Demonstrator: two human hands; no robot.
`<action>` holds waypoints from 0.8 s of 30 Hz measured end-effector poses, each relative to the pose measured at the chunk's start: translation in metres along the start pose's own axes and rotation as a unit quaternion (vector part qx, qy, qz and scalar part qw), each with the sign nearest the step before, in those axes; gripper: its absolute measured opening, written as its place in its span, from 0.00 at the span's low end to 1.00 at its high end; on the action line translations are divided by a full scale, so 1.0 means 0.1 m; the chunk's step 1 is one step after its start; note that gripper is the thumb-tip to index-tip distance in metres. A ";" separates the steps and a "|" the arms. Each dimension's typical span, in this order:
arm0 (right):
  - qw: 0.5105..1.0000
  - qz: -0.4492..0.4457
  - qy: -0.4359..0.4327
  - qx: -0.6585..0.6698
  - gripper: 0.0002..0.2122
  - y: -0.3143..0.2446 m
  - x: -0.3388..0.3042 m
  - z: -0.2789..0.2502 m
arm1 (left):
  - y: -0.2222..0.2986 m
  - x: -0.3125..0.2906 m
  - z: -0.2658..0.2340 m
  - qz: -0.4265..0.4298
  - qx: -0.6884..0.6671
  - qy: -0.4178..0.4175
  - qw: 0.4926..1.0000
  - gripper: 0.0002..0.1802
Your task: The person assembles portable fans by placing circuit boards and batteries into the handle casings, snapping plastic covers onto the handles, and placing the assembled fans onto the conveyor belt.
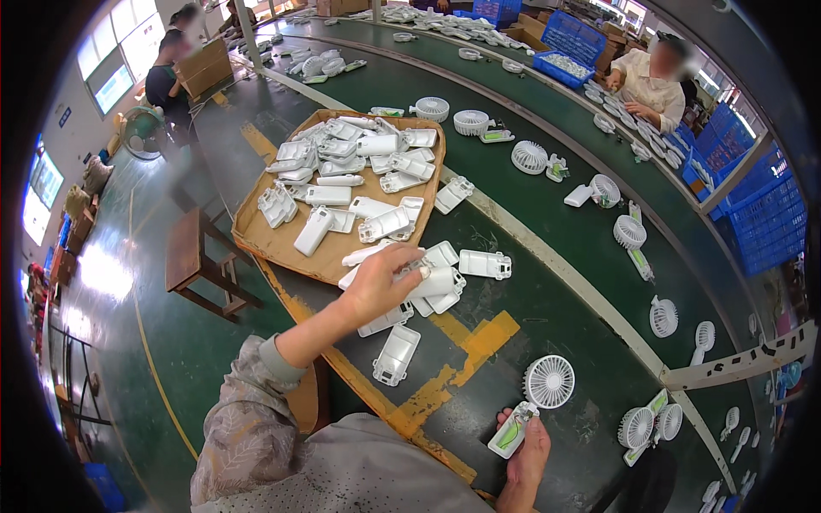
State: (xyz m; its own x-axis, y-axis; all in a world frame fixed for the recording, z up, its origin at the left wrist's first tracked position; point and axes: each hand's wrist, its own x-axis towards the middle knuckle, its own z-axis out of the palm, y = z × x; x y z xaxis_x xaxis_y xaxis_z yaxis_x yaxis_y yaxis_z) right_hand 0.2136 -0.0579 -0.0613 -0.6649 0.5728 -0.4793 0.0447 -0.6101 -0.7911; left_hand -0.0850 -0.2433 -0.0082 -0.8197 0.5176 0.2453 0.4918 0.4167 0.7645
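My left hand [380, 280] reaches over a loose pile of white plastic handle shells, its fingers closed round the end of one smooth shell [440, 283]. More shells lie under and beside it, among them an open one [397, 354] with its hollow side up. Near the table's front edge, my right hand [528, 451] grips a small handheld fan by its handle [513, 432]. That handle is uncovered and shows a green part inside. The fan's round white grille head [548, 382] points away from me.
A cardboard tray [256, 224] heaped with white shells stands at the far left of the table. A conveyor beyond a pale rail [547, 256] carries several fans, such as one [529, 156]. A wooden stool [190, 252] stands left. Across the belt, a person [654, 85] works beside blue crates [761, 214].
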 end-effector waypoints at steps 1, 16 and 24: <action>1.000 0.000 0.003 0.000 0.17 0.00 0.00 0.00 | 0.06 -0.04 0.01 0.055 0.065 0.037 0.996 0.19; 1.000 0.005 0.010 0.009 0.16 -0.01 -0.02 0.13 | -0.39 -0.17 -0.24 0.068 0.356 -0.011 0.932 0.06; 1.000 0.013 0.014 0.004 0.17 -0.06 -0.04 0.23 | -0.51 -0.35 -0.97 -0.001 0.381 -0.086 0.921 0.19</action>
State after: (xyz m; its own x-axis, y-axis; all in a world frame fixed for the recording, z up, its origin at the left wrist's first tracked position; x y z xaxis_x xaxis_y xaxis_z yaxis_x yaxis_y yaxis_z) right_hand 0.1991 -0.0692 -0.0462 -0.6424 0.5721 -0.5099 0.0546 -0.6295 -0.7751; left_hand -0.1095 -0.3552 0.0017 -0.7943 0.6000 0.0955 0.6075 0.7867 0.1096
